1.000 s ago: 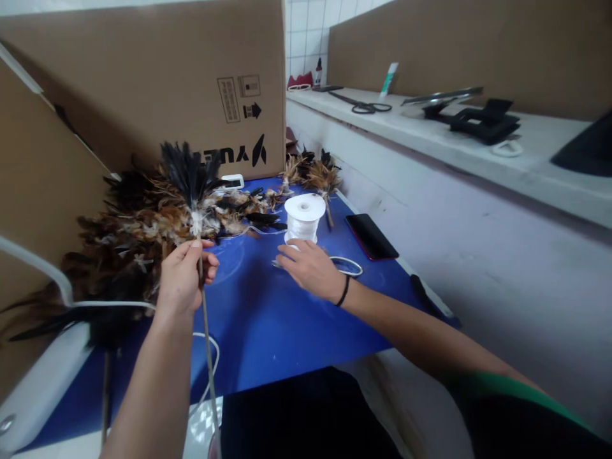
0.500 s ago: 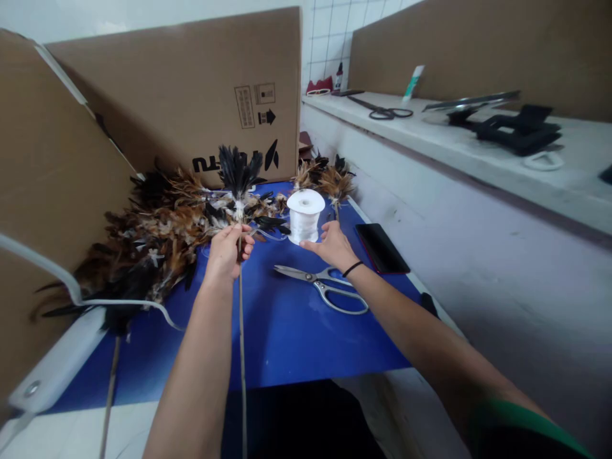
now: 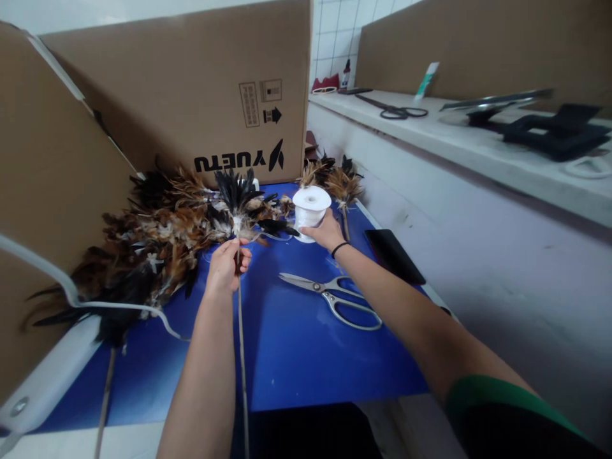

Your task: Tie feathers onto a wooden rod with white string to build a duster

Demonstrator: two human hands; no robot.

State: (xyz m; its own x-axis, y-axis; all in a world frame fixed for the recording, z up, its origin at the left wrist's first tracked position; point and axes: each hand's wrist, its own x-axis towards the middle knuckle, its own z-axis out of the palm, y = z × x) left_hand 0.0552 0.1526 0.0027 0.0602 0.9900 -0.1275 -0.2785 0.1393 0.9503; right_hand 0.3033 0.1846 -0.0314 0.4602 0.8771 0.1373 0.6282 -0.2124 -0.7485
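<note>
My left hand (image 3: 228, 262) is closed round a thin stick (image 3: 241, 357), just below a tuft of black feathers (image 3: 236, 194) bound at its top with white. From near that binding a clear strand (image 3: 275, 236) runs right toward a white spool (image 3: 312, 199) standing on the blue table top. My right hand (image 3: 326, 231) wraps the lower right side of the spool, thumb in front; its other fingers are hidden behind. Silver scissors (image 3: 332, 298) lie partly open below the spool, a handle next to my right forearm.
Brown and black feathers (image 3: 143, 242) pile up at the left against a cardboard box (image 3: 182, 89). A phone (image 3: 394, 256) lies by the right wall. More feather bundles (image 3: 344, 182) sit behind the spool. The ledge (image 3: 459, 131) holds black scissors (image 3: 396, 111) and a tube (image 3: 426, 80).
My right hand has moved onto the spool and closed on its side; before, it was open beside it. My left hand still holds the stick. The view has shifted slightly.
</note>
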